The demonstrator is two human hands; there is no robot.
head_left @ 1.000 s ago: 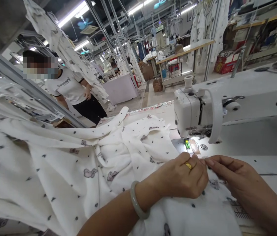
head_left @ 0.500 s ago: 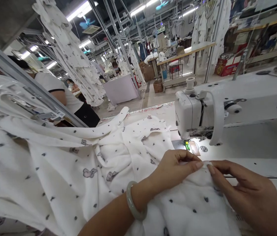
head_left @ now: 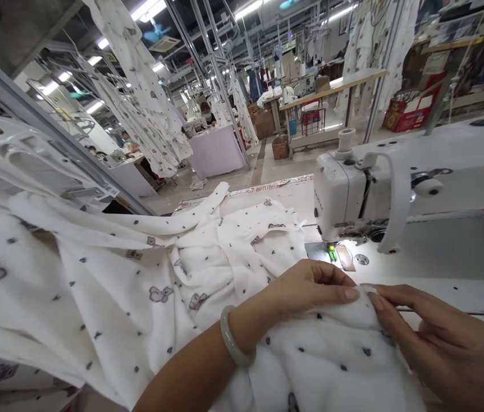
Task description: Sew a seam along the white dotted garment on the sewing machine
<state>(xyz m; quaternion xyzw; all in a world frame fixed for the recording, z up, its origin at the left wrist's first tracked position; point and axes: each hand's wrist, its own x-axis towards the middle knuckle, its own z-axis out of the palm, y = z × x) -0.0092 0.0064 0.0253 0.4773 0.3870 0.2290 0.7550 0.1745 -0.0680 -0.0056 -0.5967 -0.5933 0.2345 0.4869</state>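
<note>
Your left hand (head_left: 306, 292) and right hand (head_left: 443, 337) pinch an edge of the white animal-print fabric (head_left: 319, 355), draped below your grip (sewing machine (head_left: 345, 194) just beyond); hold that edge flat, untwisted.

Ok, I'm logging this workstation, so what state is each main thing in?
Printed fabric: bunched, creased, pinched at one edge
Left hand: pinching that edge
Right hand: pinching it too, close beside
Sewing machine: lit below its head
Bracelet: worn, near the left hand
Ceiling lights: on
</note>
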